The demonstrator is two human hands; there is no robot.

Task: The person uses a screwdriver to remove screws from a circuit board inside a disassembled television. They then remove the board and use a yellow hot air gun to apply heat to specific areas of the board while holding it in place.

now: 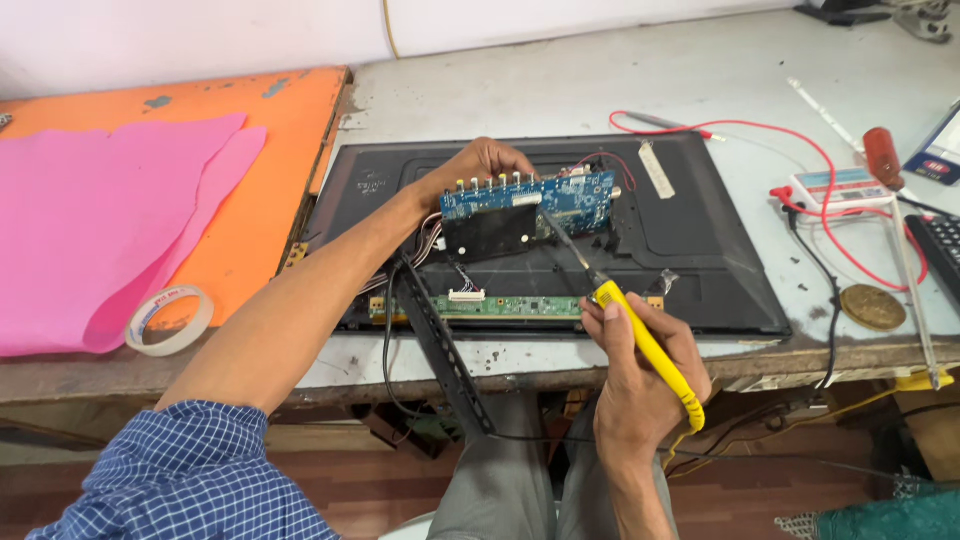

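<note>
A flat black television back panel (690,240) lies on the workbench. My left hand (478,165) grips the top edge of a blue circuit board (560,198) and holds it tilted up over the panel. A yellow-handled soldering iron (640,335) is in my right hand (640,365), held like a pen, and its metal tip reaches up to the lower part of the blue board. A narrow green strip board (500,305) with a white connector sits along the panel's near edge. Grey wires run from the blue board down toward the left.
A roll of clear tape (168,320) lies on pink sheets (90,220) over an orange surface at left. At right are a white multimeter (840,190) with red leads, a red-handled screwdriver (885,160), a round brass tin (872,307) and a black remote edge (940,250).
</note>
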